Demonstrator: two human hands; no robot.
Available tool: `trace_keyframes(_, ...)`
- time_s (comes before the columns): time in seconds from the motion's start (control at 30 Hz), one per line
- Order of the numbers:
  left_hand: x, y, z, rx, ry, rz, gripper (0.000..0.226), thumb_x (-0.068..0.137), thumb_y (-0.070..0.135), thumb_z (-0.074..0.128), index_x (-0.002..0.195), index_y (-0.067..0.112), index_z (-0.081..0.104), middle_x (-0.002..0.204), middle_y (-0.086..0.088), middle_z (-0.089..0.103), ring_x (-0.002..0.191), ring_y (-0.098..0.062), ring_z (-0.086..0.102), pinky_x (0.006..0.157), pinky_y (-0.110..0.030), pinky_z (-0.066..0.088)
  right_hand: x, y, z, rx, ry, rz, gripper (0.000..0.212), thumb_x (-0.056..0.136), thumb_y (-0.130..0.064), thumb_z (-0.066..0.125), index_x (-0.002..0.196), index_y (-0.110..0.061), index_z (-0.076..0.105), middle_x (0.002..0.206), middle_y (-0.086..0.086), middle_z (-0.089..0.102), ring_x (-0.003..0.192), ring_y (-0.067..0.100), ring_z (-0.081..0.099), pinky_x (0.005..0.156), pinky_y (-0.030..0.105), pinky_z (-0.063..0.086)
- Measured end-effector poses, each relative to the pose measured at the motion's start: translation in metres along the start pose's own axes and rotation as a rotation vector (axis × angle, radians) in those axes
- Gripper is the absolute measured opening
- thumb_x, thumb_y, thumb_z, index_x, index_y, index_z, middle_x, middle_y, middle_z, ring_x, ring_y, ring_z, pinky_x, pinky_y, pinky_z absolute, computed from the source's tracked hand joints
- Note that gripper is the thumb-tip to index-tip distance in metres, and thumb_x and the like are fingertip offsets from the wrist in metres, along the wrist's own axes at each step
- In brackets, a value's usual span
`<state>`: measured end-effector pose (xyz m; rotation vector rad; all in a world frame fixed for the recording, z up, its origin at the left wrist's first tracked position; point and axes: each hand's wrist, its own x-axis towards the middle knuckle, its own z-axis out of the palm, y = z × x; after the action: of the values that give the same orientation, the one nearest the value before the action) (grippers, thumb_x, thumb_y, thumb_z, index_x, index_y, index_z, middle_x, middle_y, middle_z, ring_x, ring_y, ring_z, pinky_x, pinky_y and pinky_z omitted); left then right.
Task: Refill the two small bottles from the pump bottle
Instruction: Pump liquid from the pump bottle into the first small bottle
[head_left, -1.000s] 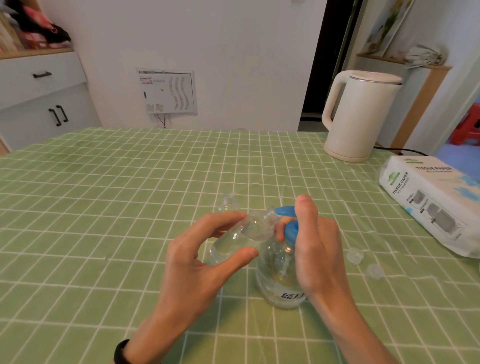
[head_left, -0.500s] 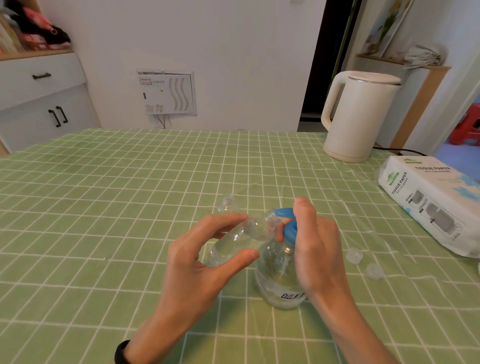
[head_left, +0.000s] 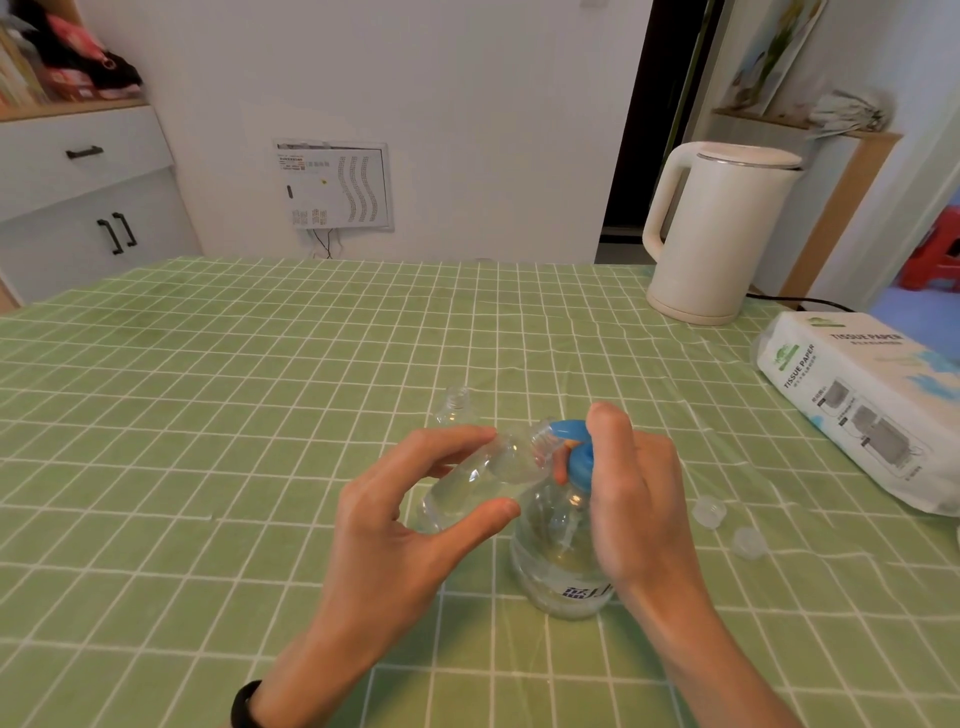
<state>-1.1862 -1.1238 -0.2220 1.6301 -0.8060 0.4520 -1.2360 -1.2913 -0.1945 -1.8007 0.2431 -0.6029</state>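
Two clear caps (head_left: 709, 512) lie near each other on a table (head_left: 208, 415) covered with a green cloth checked in white lines, just right of the person's hands. At the far right corner of the table stands a cream kettle (head_left: 722, 234), its cord trailing off behind it, and nearer along the right edge lies a white tissue pack (head_left: 862, 410). Beyond the table are a white wall with a small printed panel (head_left: 335, 184), a grey-white cabinet (head_left: 78, 197) with dark handles on the left, a dark doorway, and a red stool (head_left: 935, 249) at the far right. The pump bottle (head_left: 561, 561), clear with a blue pump head (head_left: 574, 447), stands upright on the cloth near the middle. The right hand (head_left: 634, 499) is wrapped about its upper part, the forefinger laid over the top of the pump head and the thumb tip showing under the spout. The left hand (head_left: 395, 525), a black band (head_left: 244, 704) at its wrist, pinches a small bottle (head_left: 483, 478) between thumb and fingers, tilted, with its open mouth up at the spout. A second small bottle (head_left: 456, 405) stands upright and uncapped just behind it on the cloth.
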Motion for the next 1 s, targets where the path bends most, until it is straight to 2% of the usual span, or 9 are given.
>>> trace_keyframes(0.17,0.0,0.0,0.0,-0.002,-0.001,-0.003,0.043,0.078,0.037,0.083,0.119,0.033,0.069,0.117,0.019,0.075,0.105,-0.006,0.073,0.091,-0.016,0.054,-0.002,-0.001,0.001,-0.018,0.015,0.006,0.069,0.092,-0.072,0.026,0.049,-0.027,0.057,0.053,0.015,0.054,0.047,0.022,0.043,0.053,0.033,0.037)
trace_keyframes(0.3,0.001,0.001,-0.001,0.004,-0.003,0.001,0.044,0.078,0.038,0.082,0.119,0.034,0.068,0.118,0.02,0.075,0.105,-0.004,0.073,0.091,-0.015,0.054,-0.002,-0.003,-0.003,0.047,-0.028,0.051,0.086,0.092,-0.079,0.021,0.066,-0.018,0.075,0.071,0.018,0.073,0.072,0.044,0.063,0.069,0.05,0.054)
trace_keyframes(0.37,0.001,0.003,-0.002,0.007,0.002,-0.004,0.044,0.078,0.039,0.082,0.119,0.035,0.068,0.117,0.021,0.075,0.105,-0.003,0.072,0.091,-0.014,0.053,0.003,-0.007,-0.009,0.061,-0.021,0.068,0.087,0.091,-0.08,0.018,0.078,-0.025,0.084,0.079,0.011,0.079,0.08,0.032,0.072,0.077,0.051,0.054)
trace_keyframes(0.43,0.002,0.003,-0.002,0.001,0.005,-0.013,0.044,0.077,0.04,0.082,0.119,0.035,0.068,0.116,0.021,0.075,0.104,-0.004,0.073,0.09,-0.013,0.052,0.013,-0.015,-0.016,0.057,0.008,0.058,0.084,0.095,-0.076,0.015,0.082,-0.03,0.085,0.09,-0.005,0.084,0.092,0.007,0.076,0.09,0.035,0.047)
trace_keyframes(0.53,0.002,0.003,-0.003,0.003,0.007,-0.012,0.045,0.077,0.04,0.083,0.12,0.036,0.068,0.117,0.021,0.075,0.104,-0.004,0.073,0.091,-0.013,0.053,0.035,-0.032,-0.023,0.034,0.031,0.054,0.077,0.1,-0.064,0.021,0.083,-0.023,0.084,0.095,-0.013,0.084,0.098,-0.001,0.075,0.096,0.028,0.045)
trace_keyframes(0.6,0.002,0.003,-0.002,0.005,0.002,0.0,0.045,0.078,0.039,0.083,0.12,0.035,0.068,0.118,0.021,0.075,0.105,-0.005,0.073,0.091,-0.014,0.053,0.047,-0.043,-0.022,-0.072,0.005,0.044,0.07,0.098,-0.06,0.026,0.087,-0.02,0.082,0.093,-0.012,0.083,0.096,0.0,0.075,0.09,0.026,0.049)
trace_keyframes(0.73,0.002,0.003,-0.002,0.002,0.009,0.014,0.044,0.078,0.037,0.083,0.12,0.034,0.068,0.117,0.022,0.075,0.106,-0.006,0.073,0.091,-0.017,0.054,0.057,-0.051,-0.012,-0.407,-0.116,0.053,0.065,0.106,-0.048,0.032,0.105,0.001,0.074,0.091,0.01,0.079,0.093,0.028,0.074,0.094,0.045,0.056)
trace_keyframes(0.87,0.002,0.003,-0.001,0.007,-0.001,0.012,0.045,0.078,0.038,0.083,0.121,0.035,0.068,0.118,0.022,0.075,0.107,-0.004,0.073,0.092,-0.016,0.053,0.057,-0.048,-0.009,-0.551,-0.191,0.139,0.051,0.104,-0.033,0.04,0.089,-0.006,0.08,0.09,-0.004,0.081,0.097,0.027,0.075,0.095,0.049,0.059)
trace_keyframes(1.0,0.001,0.001,0.0,0.014,-0.014,0.005,0.043,0.078,0.039,0.082,0.119,0.035,0.068,0.116,0.021,0.075,0.105,-0.005,0.072,0.092,-0.016,0.053,0.056,-0.044,-0.007,-0.613,-0.24,0.194,0.049,0.101,-0.032,0.038,0.096,-0.007,0.081,0.101,0.007,0.082,0.101,0.029,0.076,0.097,0.05,0.059)
